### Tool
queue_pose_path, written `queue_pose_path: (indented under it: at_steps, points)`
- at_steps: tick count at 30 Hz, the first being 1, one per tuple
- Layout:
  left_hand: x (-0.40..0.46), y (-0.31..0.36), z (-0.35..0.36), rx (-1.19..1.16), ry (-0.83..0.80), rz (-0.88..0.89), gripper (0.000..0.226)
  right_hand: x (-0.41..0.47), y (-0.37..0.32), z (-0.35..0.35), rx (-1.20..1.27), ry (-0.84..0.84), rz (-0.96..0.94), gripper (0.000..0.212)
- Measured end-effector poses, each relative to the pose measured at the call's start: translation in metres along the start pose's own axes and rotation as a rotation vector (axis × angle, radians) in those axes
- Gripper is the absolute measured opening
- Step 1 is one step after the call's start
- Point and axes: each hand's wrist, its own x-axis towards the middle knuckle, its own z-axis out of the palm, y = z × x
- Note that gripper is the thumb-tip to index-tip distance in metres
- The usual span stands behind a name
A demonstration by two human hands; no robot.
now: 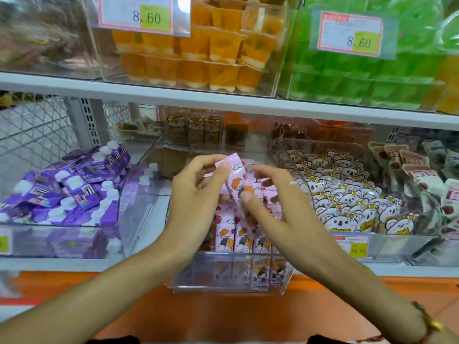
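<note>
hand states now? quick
Left hand: holding a pink packet by its top end.
Right hand: fingers curled, thumb pinching the same packet lower down.

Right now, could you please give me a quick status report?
Left hand grips pink packet. Right hand pinches more packets. Clear bin below, nothing blocking.
</note>
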Motion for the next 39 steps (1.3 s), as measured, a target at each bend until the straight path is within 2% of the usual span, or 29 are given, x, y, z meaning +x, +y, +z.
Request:
queue_pose_path:
  at_steps: [2, 4, 7, 9, 12, 14, 17, 20, 24, 26, 28, 31, 36, 39]
  points:
    - [-0.001, -0.002, 0.001, -0.042, -0.021, -0.049, 0.014, 0.001, -0.005, 0.003, 0.101, -0.092, 0.055, 0.033]
    - [-0.001, -0.003, 0.0, -0.063, -0.05, -0.078, 0.017, 0.004, -0.005, 0.004, 0.352, -0.094, 0.185, 0.019]
    - [0.002, -0.005, -0.003, 0.031, -0.11, -0.065, 0.02, 0.01, 0.002, 0.004, 0.701, -0.076, 0.422, 0.026]
    - [0.003, -0.005, -0.004, 0.132, -0.178, -0.045, 0.027, 0.011, 0.007, 0.005, 0.788, -0.036, 0.485, 0.035]
    - [0.0, -0.008, -0.002, 0.223, -0.246, -0.055, 0.033, 0.011, 0.01, 0.006, 0.846, 0.014, 0.49, 0.024]
    - [-0.002, -0.012, -0.002, 0.32, -0.29, -0.056, 0.04, 0.012, 0.012, 0.006, 0.87, 0.036, 0.483, 0.02]
    - [-0.006, -0.016, 0.0, 0.444, -0.326, 0.067, 0.049, 0.011, 0.014, 0.008, 0.834, 0.054, 0.455, 0.018]
    - [-0.005, -0.016, 0.001, 0.412, -0.302, 0.114, 0.041, 0.011, 0.014, 0.009, 0.828, 0.074, 0.433, 0.013]
    - [-0.001, -0.014, 0.0, 0.337, -0.288, 0.093, 0.035, 0.013, 0.018, 0.002, 0.932, 0.059, 0.434, 0.03]
    - [-0.001, -0.014, 0.0, 0.308, -0.292, 0.067, 0.032, 0.012, 0.017, 0.0, 0.934, 0.008, 0.4, 0.027]
    - [-0.002, -0.017, 0.0, 0.328, -0.316, 0.067, 0.025, 0.011, 0.016, 0.001, 0.895, 0.007, 0.367, 0.024]
    - [-0.003, -0.018, 0.0, 0.37, -0.328, 0.112, 0.018, 0.011, 0.017, 0.001, 0.815, 0.135, 0.341, 0.03]
    - [-0.003, -0.018, 0.002, 0.43, -0.265, 0.236, 0.037, 0.008, 0.012, 0.003, 0.643, 0.251, 0.193, 0.034]
    - [-0.003, -0.019, 0.003, 0.386, -0.251, 0.235, 0.032, 0.005, 0.01, 0.002, 0.617, 0.228, 0.143, 0.032]
